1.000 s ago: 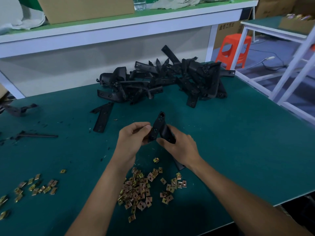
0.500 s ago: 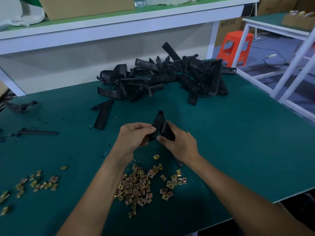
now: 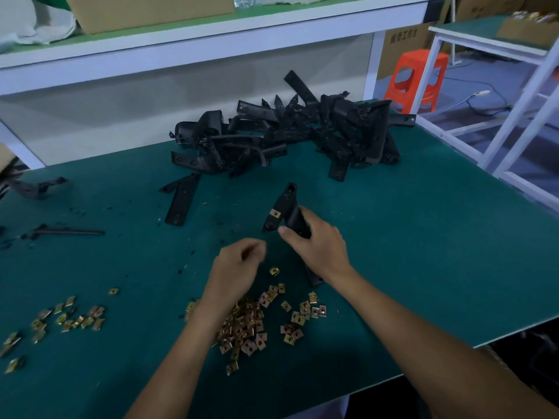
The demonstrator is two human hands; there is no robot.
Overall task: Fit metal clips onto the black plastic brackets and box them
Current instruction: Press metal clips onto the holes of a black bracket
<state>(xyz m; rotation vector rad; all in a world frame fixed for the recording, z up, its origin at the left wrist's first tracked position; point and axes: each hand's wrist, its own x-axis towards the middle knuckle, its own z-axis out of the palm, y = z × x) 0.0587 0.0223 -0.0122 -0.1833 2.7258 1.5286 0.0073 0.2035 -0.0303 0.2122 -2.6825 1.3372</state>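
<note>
Bracket held in right hand alone, clip showing on it

Green table [image 3: 423, 237] carries a big pile of black brackets [image 3: 302, 137] at its far side, with one loose bracket [image 3: 180, 204] lying just near-left of the pile. The right hand [image 3: 317, 246] is clamped round the middle of the held bracket [image 3: 287, 207]: thumb on its left face, fingers wrapped behind. The bracket's far end sticks up and away from the hand, and its near end pokes out below the wrist. The left hand [image 3: 236, 267] sits near-left of the bracket, apart from it, with its fingers loosely curled and nothing seen in them. A heap of metal clips [image 3: 245, 325] lies under its wrist, and a smaller scatter of clips [image 3: 69, 319] lies far to the left. One fitted clip [image 3: 275, 213] sits on the bracket's left tab, just beyond the right thumb. Half a second ago both hands gripped the bracket; now the left one has let go and dropped nearer.
</note>
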